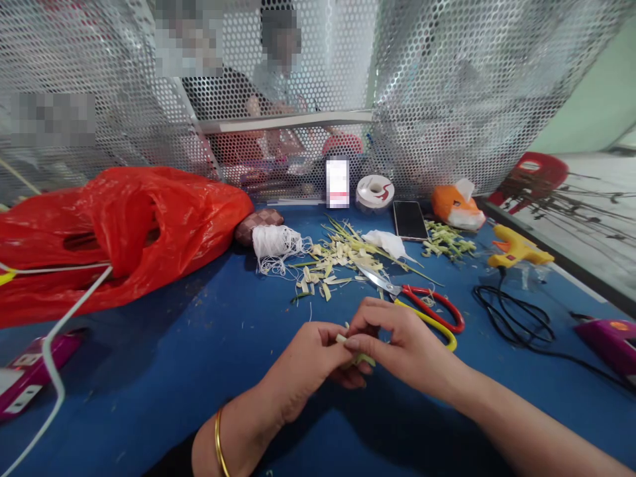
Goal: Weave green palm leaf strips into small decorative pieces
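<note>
Pale green pieces (366, 360): pinched in closed grips, left hand (315, 354) and right hand (395, 334), seemingly for steadiness. Scissors (394, 290): just beyond, far side, seemingly for reach.

Pale pc (366, 360) partly hid; bag (126, 225) cropped L

Left hand (315, 352) and right hand (400, 341) close together — fingers (373, 317) bent, forearms (521, 412) diagonally inward.
</note>
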Demonstrator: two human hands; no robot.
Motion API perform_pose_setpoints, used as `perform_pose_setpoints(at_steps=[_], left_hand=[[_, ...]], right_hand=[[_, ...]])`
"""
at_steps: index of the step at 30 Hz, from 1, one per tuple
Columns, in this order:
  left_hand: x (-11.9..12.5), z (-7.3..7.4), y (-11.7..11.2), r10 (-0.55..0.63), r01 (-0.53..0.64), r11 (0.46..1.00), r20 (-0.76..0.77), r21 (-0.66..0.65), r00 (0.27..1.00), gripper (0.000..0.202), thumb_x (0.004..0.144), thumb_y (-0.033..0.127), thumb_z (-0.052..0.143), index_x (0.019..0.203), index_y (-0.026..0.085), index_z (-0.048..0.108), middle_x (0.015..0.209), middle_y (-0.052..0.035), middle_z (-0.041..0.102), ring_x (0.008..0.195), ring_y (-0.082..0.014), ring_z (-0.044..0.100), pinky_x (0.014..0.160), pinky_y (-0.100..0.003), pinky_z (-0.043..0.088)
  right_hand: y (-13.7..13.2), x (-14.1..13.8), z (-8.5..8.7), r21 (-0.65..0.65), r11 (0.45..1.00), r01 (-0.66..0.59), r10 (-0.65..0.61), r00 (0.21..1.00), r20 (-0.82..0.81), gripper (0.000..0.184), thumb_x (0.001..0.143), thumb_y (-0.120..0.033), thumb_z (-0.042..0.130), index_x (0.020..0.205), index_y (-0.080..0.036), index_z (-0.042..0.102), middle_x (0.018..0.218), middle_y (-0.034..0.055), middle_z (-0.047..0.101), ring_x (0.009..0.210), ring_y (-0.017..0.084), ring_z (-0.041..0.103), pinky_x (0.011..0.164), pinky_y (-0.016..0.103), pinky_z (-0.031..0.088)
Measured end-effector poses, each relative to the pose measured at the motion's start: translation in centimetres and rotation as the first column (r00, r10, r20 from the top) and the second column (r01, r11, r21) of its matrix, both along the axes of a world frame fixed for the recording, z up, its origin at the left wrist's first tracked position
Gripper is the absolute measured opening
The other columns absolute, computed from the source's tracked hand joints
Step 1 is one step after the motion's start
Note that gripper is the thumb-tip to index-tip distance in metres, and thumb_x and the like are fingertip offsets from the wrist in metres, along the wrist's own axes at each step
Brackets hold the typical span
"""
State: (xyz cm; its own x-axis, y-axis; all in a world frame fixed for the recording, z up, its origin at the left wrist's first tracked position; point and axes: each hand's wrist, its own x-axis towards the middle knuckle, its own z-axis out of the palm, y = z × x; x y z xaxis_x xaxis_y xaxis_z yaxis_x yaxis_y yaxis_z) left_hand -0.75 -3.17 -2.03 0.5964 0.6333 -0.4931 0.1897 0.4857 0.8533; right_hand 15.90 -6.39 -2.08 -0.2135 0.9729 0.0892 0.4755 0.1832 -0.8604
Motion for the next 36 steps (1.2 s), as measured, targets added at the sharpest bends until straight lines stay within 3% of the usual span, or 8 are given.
perform_pose_setpoints(at_steps=[3,7,13,22,29,33,36], left_hand=[[0.1,-0.1,0.0,-0.015,0.016,1.0,-0.018,0.009,1.0,0.024,0.07,0.036,0.067,0.077,0.013,0.07,0.071,-0.004,0.071,0.058,-0.0112,0.063,0.059,-0.023,0.049],[0.2,-0.1,0.0,-0.051,0.051,0.999,-0.04,-0.004,0.998,0.017,0.067,0.024,0.065,0.078,0.013,0.069,0.072,-0.0041,0.072,0.058,-0.0113,0.063,0.059,-0.023,0.049],[0.3,0.0,-0.3,-0.105,0.104,0.994,-0.044,-0.021,0.994,0.014,0.065,0.018,0.06,0.074,0.012,0.069,0.071,-0.0052,0.072,0.057,-0.0117,0.064,0.06,-0.024,0.051],[0.2,-0.4,-0.7,-0.197,0.198,0.978,0.023,-0.059,0.98,0.014,0.067,0.027,0.064,0.071,0.014,0.066,0.069,-0.0048,0.07,0.055,-0.0119,0.064,0.06,-0.025,0.051],[-0.1,-0.2,-0.6,-0.218,0.225,0.971,0.094,-0.077,0.971,0.02,0.073,0.031,0.066,0.074,0.012,0.07,0.071,-0.0067,0.072,0.056,-0.0111,0.064,0.059,-0.022,0.05],[-0.1,-0.2,-0.4,-0.147,0.175,0.971,0.166,-0.163,0.975,0.022,0.074,0.03,0.065,0.085,0.011,0.071,0.078,-0.0086,0.073,0.06,-0.013,0.067,0.064,-0.024,0.053],[-0.1,-0.3,-0.4,-0.115,0.16,0.969,0.232,-0.186,0.966,0.031,0.076,0.033,0.06,0.091,0.01,0.072,0.082,-0.0112,0.074,0.065,-0.0158,0.069,0.065,-0.026,0.053]], right_hand=[[0.0,-0.1,-0.1,-0.074,0.997,-0.021,0.02,1.0,-0.012,0.016,0.087,-0.023,0.061,0.072,-0.019,0.066,0.073,-0.001,0.06,0.071,0.013,0.058,0.065,0.026,0.043],[0.1,-0.1,-0.2,-0.194,0.98,-0.033,0.019,0.997,-0.075,0.019,0.085,-0.025,0.061,0.068,-0.018,0.065,0.071,-0.0011,0.06,0.067,0.012,0.057,0.063,0.025,0.043],[0.0,-0.5,-0.1,-0.448,0.884,-0.136,-0.023,0.943,-0.333,0.02,0.082,-0.031,0.06,0.068,-0.017,0.057,0.054,-0.0039,0.055,0.047,0.01,0.055,0.047,0.022,0.041],[-0.2,-1.5,-0.7,-0.33,0.943,0.042,-0.196,0.872,-0.449,0.026,0.088,-0.04,0.057,0.073,-0.019,0.053,0.05,-0.0071,0.048,0.04,0.005,0.04,0.037,0.017,0.034],[0.1,-1.7,-0.5,-0.342,0.931,0.127,-0.297,0.807,-0.51,0.031,0.083,-0.046,0.061,0.07,-0.019,0.054,0.056,-0.003,0.056,0.042,0.008,0.047,0.032,0.017,0.034],[0.2,-1.5,-0.3,-0.364,0.917,0.162,-0.348,0.772,-0.533,0.03,0.08,-0.045,0.064,0.07,-0.019,0.054,0.06,-0.0015,0.06,0.047,0.009,0.051,0.035,0.018,0.034],[0.4,-1.3,-0.4,-0.344,0.916,0.206,-0.37,0.763,-0.53,0.029,0.08,-0.043,0.065,0.069,-0.019,0.055,0.06,-0.0013,0.061,0.053,0.01,0.054,0.045,0.02,0.041]])
